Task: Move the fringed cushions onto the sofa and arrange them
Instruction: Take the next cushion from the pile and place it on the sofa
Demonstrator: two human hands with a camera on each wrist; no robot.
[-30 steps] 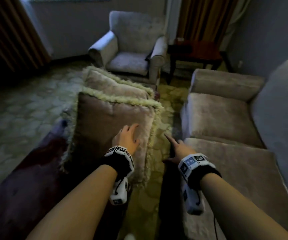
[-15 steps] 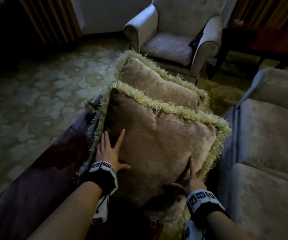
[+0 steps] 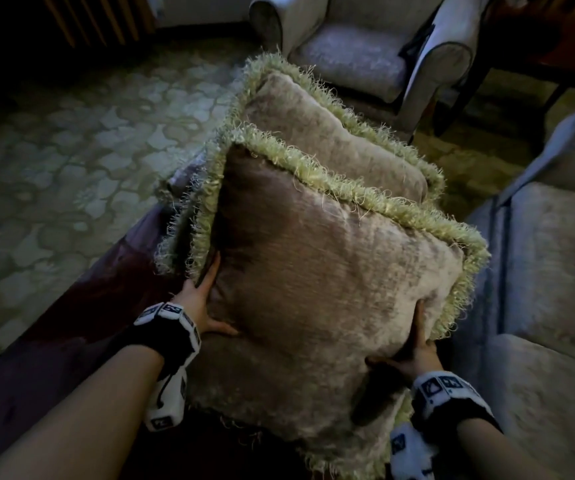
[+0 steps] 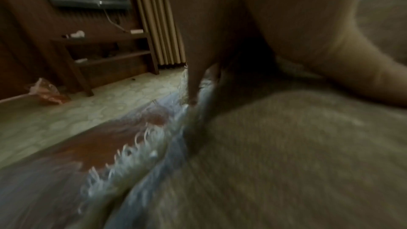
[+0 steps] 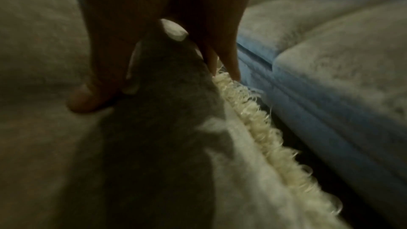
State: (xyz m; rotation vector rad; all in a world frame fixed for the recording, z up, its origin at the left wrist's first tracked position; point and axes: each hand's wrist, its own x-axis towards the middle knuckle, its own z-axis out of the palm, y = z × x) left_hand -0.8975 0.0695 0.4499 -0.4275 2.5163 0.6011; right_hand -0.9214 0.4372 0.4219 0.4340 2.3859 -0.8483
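Front cushion [image 3: 331, 289]: beige-brown, pale yellow-green fringe; rear cushion [image 3: 331, 133] the same. Sofa [image 3: 556, 271]: pale grey (bluish in the dim light). Armchair [image 3: 355, 60]: light grey, dark piping. Carpet [image 3: 71, 168]: grey-green, pale blotch pattern. Table [image 3: 54, 341]: dark red-brown.

**What the pictures leave hidden, cropped or blurred**

The front cushion [image 3: 331, 289] covers most of the rear cushion [image 3: 317, 133], leaving only its top face and fringe showing. The fingertips of the left hand [image 3: 198, 299] vanish under the front cushion's left edge; the fingers of the right hand [image 3: 414, 351] are half lost in its right edge. The cushion's lower corner runs off the bottom of the head view. The sofa [image 3: 549, 271] is cut by the right edge, the armchair [image 3: 358, 57] by the top. Both wrist views are smeared; the left wrist's fringe [image 4: 132, 154] blurs into streaks. Small items on the dark shelf [image 4: 103, 41] cannot be identified.
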